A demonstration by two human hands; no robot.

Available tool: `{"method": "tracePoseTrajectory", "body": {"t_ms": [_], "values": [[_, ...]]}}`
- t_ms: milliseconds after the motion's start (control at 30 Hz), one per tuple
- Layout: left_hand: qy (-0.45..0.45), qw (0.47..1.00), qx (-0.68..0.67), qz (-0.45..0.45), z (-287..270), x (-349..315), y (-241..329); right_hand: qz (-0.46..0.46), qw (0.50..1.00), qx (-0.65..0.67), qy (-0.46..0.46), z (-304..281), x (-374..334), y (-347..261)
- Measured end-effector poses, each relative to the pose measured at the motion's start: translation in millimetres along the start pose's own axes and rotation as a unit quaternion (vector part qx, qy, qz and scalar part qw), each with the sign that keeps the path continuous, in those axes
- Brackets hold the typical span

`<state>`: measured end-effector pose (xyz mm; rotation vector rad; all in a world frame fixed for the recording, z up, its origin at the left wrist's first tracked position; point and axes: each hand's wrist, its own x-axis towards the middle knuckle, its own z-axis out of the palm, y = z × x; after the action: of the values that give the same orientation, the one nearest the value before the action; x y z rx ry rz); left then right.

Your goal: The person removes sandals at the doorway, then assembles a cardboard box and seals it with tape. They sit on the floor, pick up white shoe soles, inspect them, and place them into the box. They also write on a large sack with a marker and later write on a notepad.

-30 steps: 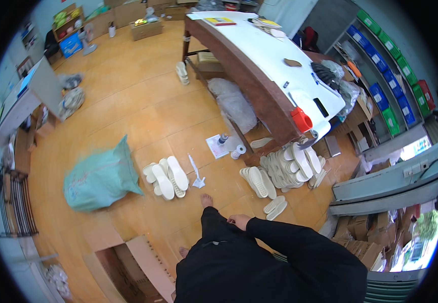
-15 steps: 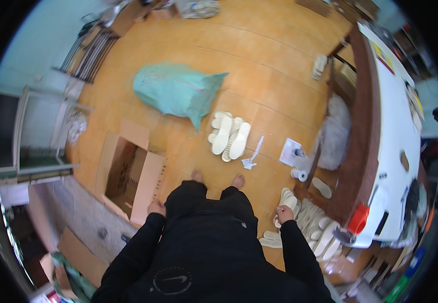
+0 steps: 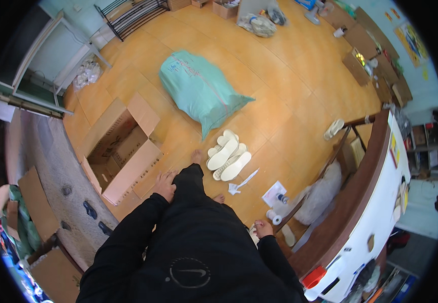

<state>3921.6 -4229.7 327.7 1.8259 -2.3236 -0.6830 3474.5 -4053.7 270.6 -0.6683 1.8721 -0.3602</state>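
My left hand (image 3: 165, 186) hangs beside my left thigh with its fingers stretched out, holding nothing. It is nearest to an open cardboard box (image 3: 137, 169) on the floor. My right hand (image 3: 264, 229) is curled closed at my right side, and nothing shows in it. A pale piece, partly hidden, lies just beside that hand. Ahead of my feet is a small stack of cream shoe soles (image 3: 236, 166). Farther ahead lies a full green woven sack (image 3: 199, 91), its pointed corner toward the soles.
A long table with a white top (image 3: 350, 252) and brown side runs along my right. By it are white spools (image 3: 273, 217), a paper sheet (image 3: 268, 198) and a clear plastic bag (image 3: 325, 194). Dark slippers (image 3: 89, 209) lie on a grey strip at left. A black rack (image 3: 133, 15) stands far off.
My view has turned to the left, and my feet have shifted in a step. My left hand's fingers have gone from curled to spread. The right hand stays closed.
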Motion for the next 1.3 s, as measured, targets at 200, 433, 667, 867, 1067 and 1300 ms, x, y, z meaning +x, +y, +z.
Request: {"method": "tracePoseTrajectory", "body": {"t_ms": [200,433,667,867,1067,1300], "values": [[-0.036,0.996,0.040,-0.075,4.3,67.8,-26.4,-0.002,0.998,-0.065,0.014,-51.1,77.5,-105.8],[-0.160,0.978,-0.065,-0.118,-28.9,180.8,-69.7,-0.054,0.996,-0.063,-0.012,-21.7,132.2,-294.2],[-0.313,0.936,0.046,-0.152,-66.6,234.4,-72.5,-0.183,0.961,-0.207,-0.028,-7.2,193.4,-443.4],[-0.238,0.867,-0.179,-0.400,-19.9,296.8,-63.4,-0.150,0.936,-0.305,-0.091,-45.4,311.4,-493.3],[-0.056,0.856,-0.162,-0.487,-13.0,333.0,-9.5,-0.089,0.950,-0.247,-0.167,-111.8,462.7,-548.9],[-0.119,0.733,-0.152,-0.652,-23.7,334.9,53.1,-0.034,0.938,-0.308,-0.157,-167.0,558.5,-633.7]]}}
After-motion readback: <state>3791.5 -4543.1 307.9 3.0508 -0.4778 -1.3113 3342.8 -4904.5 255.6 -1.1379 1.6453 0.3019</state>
